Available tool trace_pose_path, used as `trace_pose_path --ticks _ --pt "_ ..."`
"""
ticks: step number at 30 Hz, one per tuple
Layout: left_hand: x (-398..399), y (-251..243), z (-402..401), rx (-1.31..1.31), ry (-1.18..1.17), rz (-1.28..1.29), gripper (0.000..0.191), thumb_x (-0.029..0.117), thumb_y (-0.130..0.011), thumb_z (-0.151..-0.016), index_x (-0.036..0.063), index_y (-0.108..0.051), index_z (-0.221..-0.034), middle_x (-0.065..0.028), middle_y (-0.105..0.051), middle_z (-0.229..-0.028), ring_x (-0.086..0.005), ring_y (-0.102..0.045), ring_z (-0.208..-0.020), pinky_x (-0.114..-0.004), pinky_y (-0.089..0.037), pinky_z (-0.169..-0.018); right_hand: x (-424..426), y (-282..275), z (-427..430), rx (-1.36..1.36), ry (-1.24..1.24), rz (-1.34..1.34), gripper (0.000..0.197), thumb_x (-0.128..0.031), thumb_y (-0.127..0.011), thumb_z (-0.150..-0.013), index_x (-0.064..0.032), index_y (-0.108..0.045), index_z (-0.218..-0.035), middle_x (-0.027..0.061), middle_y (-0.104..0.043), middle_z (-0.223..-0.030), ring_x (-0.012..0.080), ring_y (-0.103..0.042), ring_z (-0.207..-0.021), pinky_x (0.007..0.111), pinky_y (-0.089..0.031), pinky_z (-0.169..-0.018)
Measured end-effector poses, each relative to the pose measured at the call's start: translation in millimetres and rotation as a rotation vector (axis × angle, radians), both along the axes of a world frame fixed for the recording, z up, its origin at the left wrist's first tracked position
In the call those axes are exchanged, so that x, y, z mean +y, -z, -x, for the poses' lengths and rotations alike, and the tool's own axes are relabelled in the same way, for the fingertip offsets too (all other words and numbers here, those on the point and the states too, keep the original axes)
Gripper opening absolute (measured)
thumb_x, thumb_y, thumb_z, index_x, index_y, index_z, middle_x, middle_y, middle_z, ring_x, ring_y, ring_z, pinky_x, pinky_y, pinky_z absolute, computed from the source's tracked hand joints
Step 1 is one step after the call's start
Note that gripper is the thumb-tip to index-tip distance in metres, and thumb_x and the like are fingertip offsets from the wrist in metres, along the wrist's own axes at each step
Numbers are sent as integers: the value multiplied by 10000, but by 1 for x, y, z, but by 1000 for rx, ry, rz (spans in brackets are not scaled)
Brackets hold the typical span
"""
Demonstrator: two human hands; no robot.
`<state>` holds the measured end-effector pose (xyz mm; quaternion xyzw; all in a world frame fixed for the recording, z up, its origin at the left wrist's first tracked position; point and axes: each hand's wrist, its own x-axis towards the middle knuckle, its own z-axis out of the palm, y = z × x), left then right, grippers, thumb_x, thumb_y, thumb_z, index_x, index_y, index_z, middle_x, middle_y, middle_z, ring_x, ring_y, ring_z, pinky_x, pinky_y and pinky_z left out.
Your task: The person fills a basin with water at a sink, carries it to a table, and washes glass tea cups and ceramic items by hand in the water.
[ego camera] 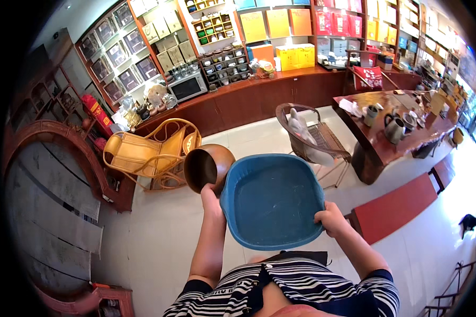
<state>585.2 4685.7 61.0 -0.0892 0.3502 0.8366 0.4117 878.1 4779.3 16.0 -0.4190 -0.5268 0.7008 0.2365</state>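
My left hand (211, 200) grips a brown rounded pot (224, 158) by its rim, with the thumb over the edge. The pot is tipped so that its dark mouth faces left and towards me. Right beside it, a blue plastic tray (275, 202) with rounded corners is held out in front of my body, its scratched inner floor facing up. The fingers of my right hand (332, 219) are under the tray's right edge, thumb on top. Whether my left hand also bears the tray's left edge is hidden behind the pot and tray.
A yellow rattan rocking chair (146, 148) stands ahead left. A woven armchair (323, 138) holds a pale stuffed thing. At right are a wooden tea table (377, 146) with kettles, a red-topped bench (396, 208) and a black cat (469, 225). Long cabinets (258, 99) line the back.
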Motion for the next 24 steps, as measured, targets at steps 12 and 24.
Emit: trace_pose_path --ticks 12,24 --pt "322 16 270 18 221 9 257 126 -372 -731 -44 -523 -850 -188 -571 -843 -286 -576 -751 -384 -513 -708 276 2 254 37 147 56 307 63 -478 -584 74 -557 -881 99 -569 -691 180 -518 -532 274 -400 -461" --pt "679 16 431 31 629 21 310 145 -385 -730 -51 -547 -906 -184 -599 -876 -295 -598 -782 -426 -521 -729 532 4 418 162 500 89 351 109 -476 -589 76 -557 -928 82 -576 -754 156 -532 -642 261 -426 -576"
